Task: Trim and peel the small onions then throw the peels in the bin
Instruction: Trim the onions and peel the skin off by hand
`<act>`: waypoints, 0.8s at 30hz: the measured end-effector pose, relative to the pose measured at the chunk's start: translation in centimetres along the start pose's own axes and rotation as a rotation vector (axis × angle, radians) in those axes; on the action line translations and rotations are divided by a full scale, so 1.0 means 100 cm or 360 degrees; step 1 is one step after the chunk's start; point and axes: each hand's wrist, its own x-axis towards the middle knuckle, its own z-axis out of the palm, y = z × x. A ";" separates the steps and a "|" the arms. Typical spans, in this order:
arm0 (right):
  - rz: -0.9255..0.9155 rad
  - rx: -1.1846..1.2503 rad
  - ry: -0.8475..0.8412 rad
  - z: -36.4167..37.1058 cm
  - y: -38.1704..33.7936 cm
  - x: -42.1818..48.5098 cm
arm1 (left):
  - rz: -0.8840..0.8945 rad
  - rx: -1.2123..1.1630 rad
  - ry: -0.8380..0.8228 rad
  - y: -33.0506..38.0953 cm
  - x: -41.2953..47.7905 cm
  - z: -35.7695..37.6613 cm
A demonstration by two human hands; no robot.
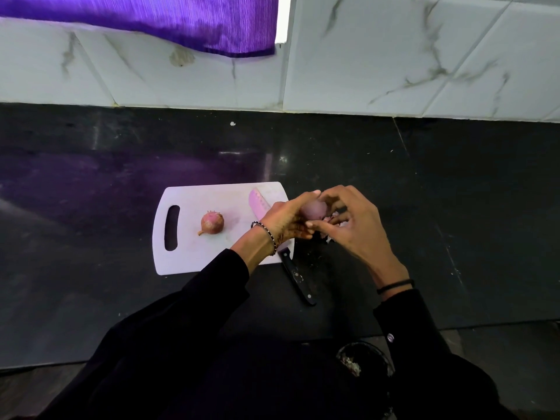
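My left hand [288, 216] grips a small pale purple onion [312, 210] just right of the white cutting board [194, 253]. My right hand [351, 219] has its fingers curled at the onion, pinching loose bits of peel [333, 218] at its side. A second small onion [212, 222], still in its reddish skin with a root tail, lies on the board. A knife lies across the board's right side, its pinkish blade [259, 204] on the board and its black handle [297, 275] on the counter.
The black counter [454, 192] runs along a marble-tiled wall [394, 56]. A purple curtain [166, 19] hangs at the top left. A dark bin [363, 359] holding peels stands on the floor below the counter edge, by my right sleeve.
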 end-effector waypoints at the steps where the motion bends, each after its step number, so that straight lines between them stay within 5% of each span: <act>1: 0.0004 -0.0007 0.0004 0.001 -0.001 0.001 | 0.0020 0.0032 0.0040 -0.001 0.001 0.001; 24: 0.0084 0.0121 0.0051 0.017 -0.007 0.000 | 0.0096 0.0301 0.0266 -0.004 -0.010 0.002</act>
